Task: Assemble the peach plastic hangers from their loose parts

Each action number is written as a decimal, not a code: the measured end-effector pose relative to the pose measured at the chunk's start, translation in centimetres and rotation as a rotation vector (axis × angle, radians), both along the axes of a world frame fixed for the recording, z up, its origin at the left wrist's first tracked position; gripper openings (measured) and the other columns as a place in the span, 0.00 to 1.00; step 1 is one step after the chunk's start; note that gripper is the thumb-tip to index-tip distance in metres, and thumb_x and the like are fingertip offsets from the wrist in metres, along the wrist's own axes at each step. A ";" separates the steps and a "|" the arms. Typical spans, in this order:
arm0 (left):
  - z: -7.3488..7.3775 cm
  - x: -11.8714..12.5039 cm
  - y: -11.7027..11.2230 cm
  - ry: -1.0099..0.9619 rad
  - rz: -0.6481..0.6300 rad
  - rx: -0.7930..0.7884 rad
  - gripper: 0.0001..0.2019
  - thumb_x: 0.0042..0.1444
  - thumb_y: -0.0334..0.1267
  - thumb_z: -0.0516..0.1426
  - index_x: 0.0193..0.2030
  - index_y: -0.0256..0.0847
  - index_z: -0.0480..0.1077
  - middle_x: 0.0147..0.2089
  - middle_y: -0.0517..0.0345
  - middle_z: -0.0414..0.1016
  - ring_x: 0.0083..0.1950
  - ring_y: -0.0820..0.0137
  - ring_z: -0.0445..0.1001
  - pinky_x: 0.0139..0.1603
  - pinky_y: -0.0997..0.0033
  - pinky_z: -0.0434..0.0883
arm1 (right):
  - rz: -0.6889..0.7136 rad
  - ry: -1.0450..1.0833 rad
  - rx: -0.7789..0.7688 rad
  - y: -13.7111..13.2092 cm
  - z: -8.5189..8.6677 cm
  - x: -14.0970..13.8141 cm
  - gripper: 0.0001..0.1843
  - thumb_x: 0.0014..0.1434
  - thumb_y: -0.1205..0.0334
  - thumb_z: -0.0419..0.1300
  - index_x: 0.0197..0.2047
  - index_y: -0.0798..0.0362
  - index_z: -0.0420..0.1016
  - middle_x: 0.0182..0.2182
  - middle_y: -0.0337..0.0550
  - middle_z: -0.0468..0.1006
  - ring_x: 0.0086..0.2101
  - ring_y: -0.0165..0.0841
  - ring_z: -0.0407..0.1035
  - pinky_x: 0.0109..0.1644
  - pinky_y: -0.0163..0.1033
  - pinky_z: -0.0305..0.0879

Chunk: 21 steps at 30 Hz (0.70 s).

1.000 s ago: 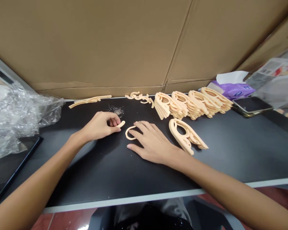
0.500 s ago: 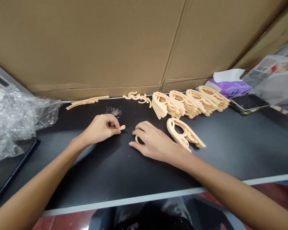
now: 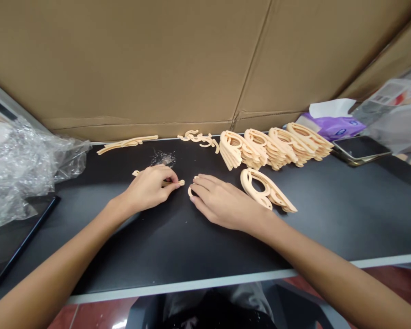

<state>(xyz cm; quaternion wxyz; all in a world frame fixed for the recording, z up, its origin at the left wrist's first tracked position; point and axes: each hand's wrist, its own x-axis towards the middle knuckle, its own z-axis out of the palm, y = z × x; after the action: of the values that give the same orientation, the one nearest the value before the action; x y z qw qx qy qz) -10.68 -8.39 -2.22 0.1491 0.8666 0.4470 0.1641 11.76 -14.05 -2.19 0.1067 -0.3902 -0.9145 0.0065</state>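
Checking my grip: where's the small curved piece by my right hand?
In the head view, the curved peach plastic piece lies on the black tabletop, partly under the right hand, just right of the left hand.

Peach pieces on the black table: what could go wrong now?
The thin strip pinched in the left hand might slip and skid away. The right hand sits close to the loose pile, so a careless move could knock it. The leaning stacks look tippy and might slide into each other.
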 end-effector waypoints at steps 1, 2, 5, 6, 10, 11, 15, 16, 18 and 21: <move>-0.1 0.1 -0.1 0.020 -0.020 0.030 0.12 0.63 0.44 0.55 0.35 0.42 0.77 0.39 0.53 0.81 0.42 0.63 0.77 0.45 0.63 0.71 | -0.010 0.011 -0.001 0.1 0.0 0.0 0.20 0.73 0.65 0.44 0.52 0.64 0.76 0.52 0.60 0.78 0.58 0.46 0.69 0.59 0.50 0.70; -0.2 0.2 -0.3 0.033 -0.042 0.054 0.12 0.64 0.43 0.54 0.36 0.41 0.76 0.40 0.52 0.80 0.42 0.62 0.77 0.46 0.63 0.71 | -0.022 0.027 -0.008 0.2 0.1 0.1 0.20 0.73 0.66 0.44 0.52 0.63 0.76 0.51 0.60 0.78 0.56 0.45 0.71 0.57 0.50 0.70; -0.6 0.5 -0.7 0.043 -0.100 0.102 0.11 0.65 0.41 0.53 0.38 0.40 0.74 0.40 0.51 0.79 0.43 0.62 0.77 0.47 0.63 0.72 | -0.054 0.070 -0.059 0.5 0.6 0.4 0.19 0.73 0.67 0.44 0.49 0.60 0.75 0.47 0.56 0.80 0.49 0.42 0.75 0.51 0.46 0.71; -0.7 0.6 -0.8 0.043 -0.113 0.121 0.10 0.66 0.40 0.53 0.39 0.40 0.74 0.40 0.51 0.79 0.43 0.62 0.77 0.47 0.63 0.72 | -0.073 0.082 -0.077 0.6 0.8 0.6 0.18 0.73 0.67 0.44 0.47 0.60 0.75 0.45 0.54 0.80 0.46 0.41 0.75 0.50 0.45 0.70; -1.1 1.0 -1.2 0.043 -0.156 0.203 0.09 0.67 0.37 0.53 0.38 0.39 0.73 0.39 0.51 0.79 0.41 0.63 0.77 0.45 0.63 0.72 | -0.165 0.195 -0.062 1.2 1.0 1.4 0.18 0.74 0.64 0.43 0.45 0.58 0.74 0.39 0.50 0.80 0.39 0.38 0.74 0.44 0.41 0.66; -1.2 1.1 -1.2 0.042 -0.167 0.220 0.10 0.67 0.36 0.53 0.38 0.39 0.73 0.39 0.51 0.79 0.41 0.64 0.77 0.45 0.63 0.72 | -0.172 0.248 -0.047 1.4 0.9 1.6 0.18 0.73 0.63 0.43 0.44 0.57 0.73 0.38 0.49 0.79 0.38 0.37 0.74 0.43 0.40 0.64; -1.6 1.6 -1.7 0.010 -0.212 0.281 0.11 0.69 0.35 0.52 0.38 0.37 0.74 0.38 0.51 0.79 0.40 0.64 0.76 0.44 0.64 0.73 | -0.193 0.522 -0.075 2.0 0.5 1.8 0.17 0.73 0.60 0.45 0.37 0.54 0.71 0.30 0.41 0.76 0.32 0.31 0.69 0.39 0.37 0.60; -1.6 1.7 -1.8 -0.001 -0.222 0.295 0.11 0.68 0.35 0.52 0.37 0.37 0.74 0.37 0.51 0.79 0.40 0.64 0.76 0.43 0.64 0.73 | -0.207 0.584 -0.101 2.1 0.4 1.7 0.17 0.73 0.59 0.45 0.35 0.53 0.70 0.28 0.39 0.74 0.30 0.30 0.68 0.37 0.36 0.60; -1.7 2.0 -2.1 -0.013 -0.241 0.321 0.11 0.68 0.34 0.53 0.37 0.36 0.74 0.37 0.51 0.79 0.39 0.64 0.76 0.42 0.64 0.73 | -0.232 0.684 -0.151 2.2 0.4 1.5 0.18 0.72 0.57 0.46 0.32 0.52 0.66 0.25 0.36 0.69 0.27 0.29 0.65 0.35 0.36 0.58; -1.7 2.3 -2.5 -0.040 -0.279 0.355 0.11 0.68 0.32 0.53 0.36 0.35 0.75 0.36 0.51 0.79 0.39 0.65 0.75 0.41 0.65 0.73 | -0.248 0.776 -0.193 2.2 0.4 1.2 0.19 0.71 0.56 0.47 0.28 0.51 0.61 0.23 0.34 0.65 0.26 0.28 0.61 0.33 0.36 0.56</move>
<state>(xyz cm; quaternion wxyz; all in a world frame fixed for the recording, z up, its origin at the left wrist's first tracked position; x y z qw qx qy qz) -8.34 -10.85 -3.97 0.0243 0.9292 0.2841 0.2350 12.96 -11.83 -1.75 0.4061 -0.4743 -0.7478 0.2257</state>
